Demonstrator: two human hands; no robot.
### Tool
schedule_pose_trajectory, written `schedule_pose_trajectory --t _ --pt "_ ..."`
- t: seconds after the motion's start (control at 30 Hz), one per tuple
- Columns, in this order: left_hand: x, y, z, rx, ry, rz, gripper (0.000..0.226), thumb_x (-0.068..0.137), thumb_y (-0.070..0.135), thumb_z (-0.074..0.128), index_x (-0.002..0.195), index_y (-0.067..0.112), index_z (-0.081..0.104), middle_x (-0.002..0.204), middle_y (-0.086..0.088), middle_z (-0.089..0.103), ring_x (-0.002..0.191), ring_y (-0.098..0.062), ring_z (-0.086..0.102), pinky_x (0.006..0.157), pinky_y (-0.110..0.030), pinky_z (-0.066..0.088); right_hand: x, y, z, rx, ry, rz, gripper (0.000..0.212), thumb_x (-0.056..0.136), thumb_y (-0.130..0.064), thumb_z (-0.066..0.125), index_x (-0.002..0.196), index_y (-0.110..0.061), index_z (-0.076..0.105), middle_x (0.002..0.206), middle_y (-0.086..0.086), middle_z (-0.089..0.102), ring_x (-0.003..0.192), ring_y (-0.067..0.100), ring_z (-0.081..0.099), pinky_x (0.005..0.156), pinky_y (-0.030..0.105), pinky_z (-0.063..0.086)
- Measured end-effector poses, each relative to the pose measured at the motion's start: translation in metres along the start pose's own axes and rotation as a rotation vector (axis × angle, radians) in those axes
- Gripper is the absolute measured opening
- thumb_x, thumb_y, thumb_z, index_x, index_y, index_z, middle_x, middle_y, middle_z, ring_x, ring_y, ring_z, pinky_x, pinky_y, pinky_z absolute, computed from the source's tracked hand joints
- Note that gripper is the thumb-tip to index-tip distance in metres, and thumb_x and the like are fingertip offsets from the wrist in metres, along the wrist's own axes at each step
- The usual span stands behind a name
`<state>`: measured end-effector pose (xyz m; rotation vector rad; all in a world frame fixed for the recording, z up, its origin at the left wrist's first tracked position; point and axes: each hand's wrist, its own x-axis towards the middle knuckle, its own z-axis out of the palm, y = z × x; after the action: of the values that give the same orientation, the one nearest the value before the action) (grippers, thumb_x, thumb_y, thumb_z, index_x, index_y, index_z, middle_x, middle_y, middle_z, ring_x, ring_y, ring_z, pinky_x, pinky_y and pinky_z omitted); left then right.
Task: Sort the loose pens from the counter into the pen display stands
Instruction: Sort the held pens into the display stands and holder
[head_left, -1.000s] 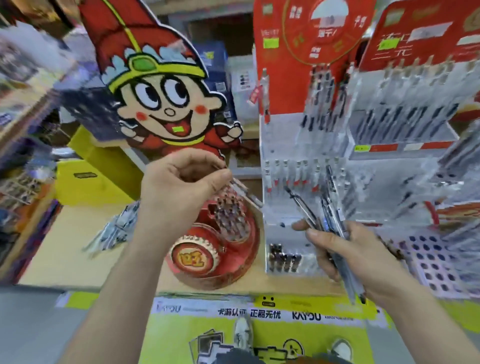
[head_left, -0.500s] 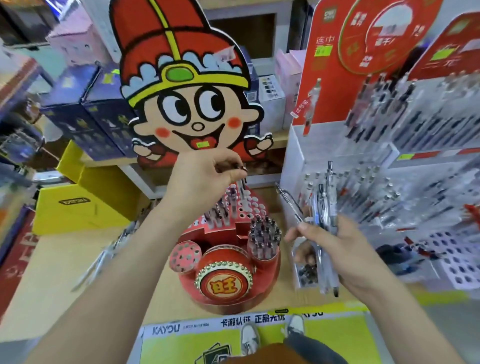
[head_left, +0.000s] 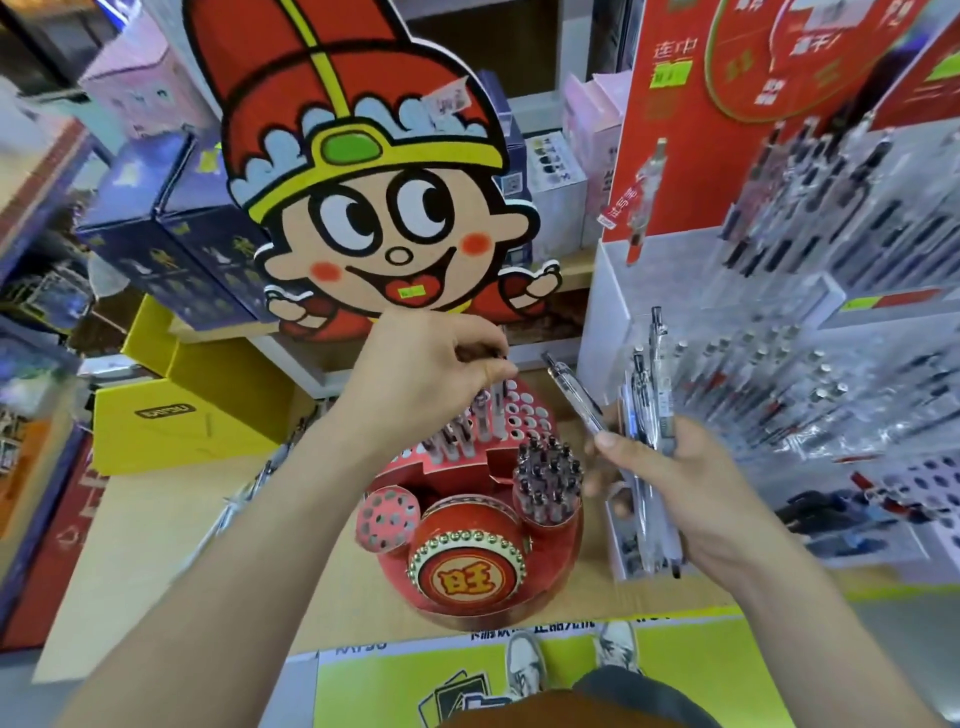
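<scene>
Left hand (head_left: 426, 369): fingertips pinched together on the top end of one pen (head_left: 498, 402), which stands upright under them.
Change: a second ago this pen was held slanting above the stand; it has since been turned upright and lowered into the far tier of holes.
Pen seating: appears to be entering a hole; how deep it sits cannot be told.
Right hand (head_left: 696, 488): clamped round a bundle of pens (head_left: 654, 395), one splayed out to the left; the grip is unchanged.
Red stand (head_left: 467, 571): centre of the counter, with a part-filled far tier, a full cup of pens on its right and an empty perforated cup on its left.
White stand (head_left: 613, 332): right, tiered, with rows of pens.
Loose pens (head_left: 249, 488): left on the counter (head_left: 156, 545), partly behind the left forearm.
Standing: one more pen nearly placed; the bundle and the counter heap remain to be sorted.
</scene>
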<state>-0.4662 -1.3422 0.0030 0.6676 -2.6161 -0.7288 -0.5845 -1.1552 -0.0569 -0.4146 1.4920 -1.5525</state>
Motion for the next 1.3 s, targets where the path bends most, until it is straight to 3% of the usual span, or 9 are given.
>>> schedule_pose_trajectory --t 0.2,0.37,0.57,0.67,0.83,1.03,1.1,1.3 --pt "0.001 -0.006 0.005 -0.003 -0.037 -0.029 0.011 0.08 0.029 0.077 0.083 0.018 0.076 0.071 0.008 0.07 0.068 -0.005 0.064 0.065 -0.032 0.054 0.002 -0.001 0.005 0.033 0.02 -0.001 0.014 0.086 -0.006 0.063 0.099 -0.006 0.056 0.059 0.004 0.063 0.054 0.02 0.063 0.044 0.025 0.046" --pt "-0.001 -0.005 0.01 0.087 -0.151 -0.008 0.013 0.086 0.03 0.07 0.092 0.021 0.077 0.08 0.009 0.073 0.075 -0.004 0.066 0.071 -0.029 0.054 -0.002 -0.006 0.007 0.047 -0.014 -0.018 0.02 0.078 -0.017 0.064 0.094 -0.007 0.061 0.068 0.005 0.067 0.059 0.021 0.067 0.05 0.025 0.052" --pt "0.006 0.002 0.015 0.279 -0.132 -0.01 0.016 0.088 0.038 0.064 0.092 0.025 0.073 0.084 0.008 0.069 0.085 -0.012 0.059 0.076 -0.033 0.049 0.0 -0.003 0.013 0.126 0.002 0.017 0.016 0.082 -0.016 0.061 0.092 -0.005 0.058 0.072 0.014 0.069 0.058 0.021 0.065 0.048 0.026 0.051" --pt "0.006 -0.001 0.013 0.282 -0.116 -0.051 0.013 0.087 0.036 0.065 0.088 0.024 0.071 0.082 0.009 0.069 0.081 -0.012 0.061 0.074 -0.034 0.051 0.001 -0.001 0.014 0.145 0.017 0.026 0.005 0.09 -0.01 0.059 0.092 -0.005 0.059 0.076 0.016 0.069 0.059 0.021 0.064 0.049 0.027 0.052" --pt "0.002 0.0 0.006 0.173 -0.258 -0.097 0.013 0.081 0.021 0.069 0.092 0.025 0.075 0.09 0.01 0.072 0.075 -0.001 0.062 0.072 -0.025 0.054 0.004 0.001 0.013 0.132 0.023 0.022 0.003 0.091 -0.009 0.059 0.091 -0.006 0.06 0.078 0.015 0.068 0.061 0.02 0.065 0.052 0.028 0.055" --pt "-0.002 0.0 0.015 0.233 -0.16 -0.082 0.017 0.085 0.028 0.065 0.1 0.028 0.073 0.094 0.008 0.073 0.088 -0.013 0.066 0.078 -0.034 0.054 0.008 0.001 0.018 0.135 -0.002 0.041 0.014 0.082 -0.015 0.064 0.092 -0.006 0.06 0.066 0.008 0.064 0.06 0.022 0.066 0.052 0.029 0.056" --pt "-0.001 -0.001 0.014 0.327 -0.175 -0.042 0.019 0.086 0.031 0.064 0.103 0.029 0.071 0.096 0.009 0.073 0.09 -0.014 0.066 0.076 -0.035 0.054 0.009 -0.001 0.019 0.149 -0.018 0.05 0.018 0.078 -0.018 0.065 0.092 -0.007 0.061 0.068 0.01 0.065 0.061 0.023 0.066 0.052 0.028 0.055" --pt "0.003 0.001 0.01 0.273 -0.202 0.011 0.017 0.084 0.031 0.069 0.101 0.026 0.069 0.094 0.007 0.073 0.089 -0.018 0.065 0.074 -0.036 0.053 0.012 0.001 0.021 0.116 -0.012 0.03 0.015 0.081 -0.016 0.064 0.093 -0.007 0.061 0.063 0.008 0.064 0.062 0.02 0.065 0.054 0.027 0.055"
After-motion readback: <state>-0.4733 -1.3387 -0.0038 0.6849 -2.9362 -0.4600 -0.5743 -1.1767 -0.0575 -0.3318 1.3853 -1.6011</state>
